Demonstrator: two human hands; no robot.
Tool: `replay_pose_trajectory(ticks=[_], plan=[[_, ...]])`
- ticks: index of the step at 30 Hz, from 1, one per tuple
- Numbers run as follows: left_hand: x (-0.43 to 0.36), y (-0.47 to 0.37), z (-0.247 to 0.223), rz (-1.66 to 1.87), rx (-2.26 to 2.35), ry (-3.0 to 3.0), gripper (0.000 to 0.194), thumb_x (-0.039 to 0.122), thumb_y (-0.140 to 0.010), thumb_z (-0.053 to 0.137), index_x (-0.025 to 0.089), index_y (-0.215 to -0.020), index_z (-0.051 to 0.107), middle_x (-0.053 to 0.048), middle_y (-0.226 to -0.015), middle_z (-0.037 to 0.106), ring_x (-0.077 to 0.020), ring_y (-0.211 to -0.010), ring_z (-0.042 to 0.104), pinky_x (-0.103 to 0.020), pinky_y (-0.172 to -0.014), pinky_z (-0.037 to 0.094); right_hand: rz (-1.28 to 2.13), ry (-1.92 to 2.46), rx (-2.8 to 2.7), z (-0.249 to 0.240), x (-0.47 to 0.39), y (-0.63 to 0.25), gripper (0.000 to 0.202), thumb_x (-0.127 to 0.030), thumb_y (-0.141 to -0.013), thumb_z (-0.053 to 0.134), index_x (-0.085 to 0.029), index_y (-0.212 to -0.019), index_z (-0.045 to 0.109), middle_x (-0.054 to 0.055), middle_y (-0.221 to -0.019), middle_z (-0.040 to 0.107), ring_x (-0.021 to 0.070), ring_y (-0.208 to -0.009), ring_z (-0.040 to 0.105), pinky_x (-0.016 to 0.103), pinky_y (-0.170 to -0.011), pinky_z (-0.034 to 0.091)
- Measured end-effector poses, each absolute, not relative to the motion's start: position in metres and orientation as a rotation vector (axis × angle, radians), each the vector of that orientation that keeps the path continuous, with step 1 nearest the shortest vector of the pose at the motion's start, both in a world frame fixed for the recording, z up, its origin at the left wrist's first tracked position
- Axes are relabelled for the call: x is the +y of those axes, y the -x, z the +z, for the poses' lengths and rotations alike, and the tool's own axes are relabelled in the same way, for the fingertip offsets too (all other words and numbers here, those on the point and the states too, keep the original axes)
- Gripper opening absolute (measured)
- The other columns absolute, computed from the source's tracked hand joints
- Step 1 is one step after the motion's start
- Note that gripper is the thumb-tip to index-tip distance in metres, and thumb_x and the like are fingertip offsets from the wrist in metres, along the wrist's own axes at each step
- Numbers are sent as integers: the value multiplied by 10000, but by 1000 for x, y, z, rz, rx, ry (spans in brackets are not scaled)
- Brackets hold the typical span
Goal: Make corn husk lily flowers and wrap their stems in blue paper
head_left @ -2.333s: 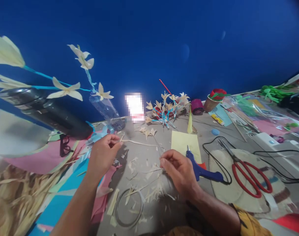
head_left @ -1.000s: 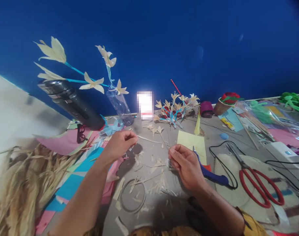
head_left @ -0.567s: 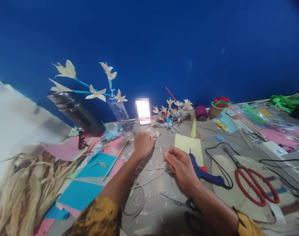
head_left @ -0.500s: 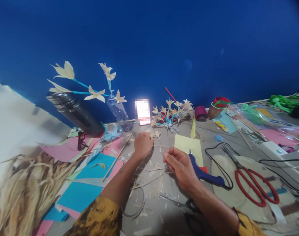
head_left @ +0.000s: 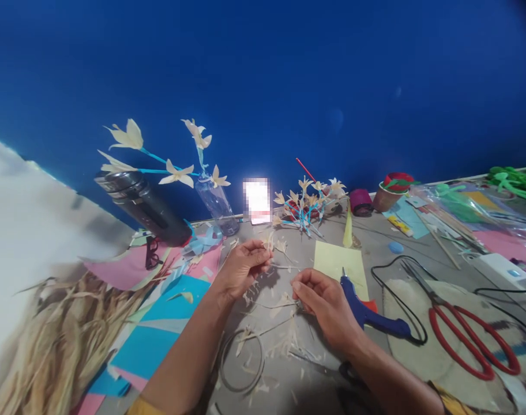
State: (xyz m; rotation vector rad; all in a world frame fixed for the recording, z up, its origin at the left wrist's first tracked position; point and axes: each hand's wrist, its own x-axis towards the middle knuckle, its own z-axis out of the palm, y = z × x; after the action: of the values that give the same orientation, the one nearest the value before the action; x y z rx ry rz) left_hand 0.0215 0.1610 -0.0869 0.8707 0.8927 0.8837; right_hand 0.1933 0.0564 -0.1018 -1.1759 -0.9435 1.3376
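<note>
My left hand (head_left: 245, 266) is closed in a pinch on a small pale flower (head_left: 267, 242) that looks made of dried husk. Close by on the table lies another pale flower (head_left: 282, 248). My right hand (head_left: 321, 300) has its thumb and fingertips pressed together; what they hold, if anything, is too small to make out. Below the hands lie a loop of grey wire (head_left: 242, 362) and husk scraps. The blue glue gun (head_left: 367, 311) rests just right of my right hand, near a yellow paper sheet (head_left: 332, 256). My right forearm partly hides a black-handled pair of scissors (head_left: 308, 358).
Dried husks (head_left: 51, 346) and blue paper (head_left: 153, 351) lie at left. A dark flask (head_left: 153, 213) leans beside a clear bottle (head_left: 217, 207) with flowers. A bright phone (head_left: 258, 202) and a flower bunch (head_left: 308, 204) stand at the back. Red-handled scissors (head_left: 473, 340) lie at right.
My left hand has drawn back slightly from the tabletop near the flowers and now holds a small flower up. My right hand stays pinched. The whole view has shifted a little.
</note>
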Motion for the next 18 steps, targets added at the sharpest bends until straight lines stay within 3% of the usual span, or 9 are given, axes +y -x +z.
replay_pose_trajectory(ticks=[4, 10, 18], plan=[[161, -22, -83, 874, 776, -723, 305, 203, -575, 913, 126, -745, 672, -19, -703, 631, -79, -587, 536, -199, -517, 398, 1288, 1186, -975, -104, 56, -194, 307, -471, -809, 718, -171, -847, 667, -8, -645, 604, 86, -499, 385, 220, -462, 282], [158, -22, -78, 888, 724, -635, 247, 221, -632, 890, 129, -730, 683, -38, -801, 659, -107, -692, 586, -218, -566, 442, 1164, 1235, -1135, -100, 53, -195, 284, -451, -846, 683, -172, -796, 681, -3, -639, 587, 112, -548, 453, 238, -509, 358], [153, -28, -74, 1089, 928, -964, 268, 264, -608, 869, 158, -689, 636, 1, -657, 649, -95, -590, 546, -233, -590, 427, 1129, 1235, -1117, -105, 53, -196, 302, -472, -869, 663, -177, -801, 670, 0, -653, 588, 117, -569, 463, 244, -531, 372]])
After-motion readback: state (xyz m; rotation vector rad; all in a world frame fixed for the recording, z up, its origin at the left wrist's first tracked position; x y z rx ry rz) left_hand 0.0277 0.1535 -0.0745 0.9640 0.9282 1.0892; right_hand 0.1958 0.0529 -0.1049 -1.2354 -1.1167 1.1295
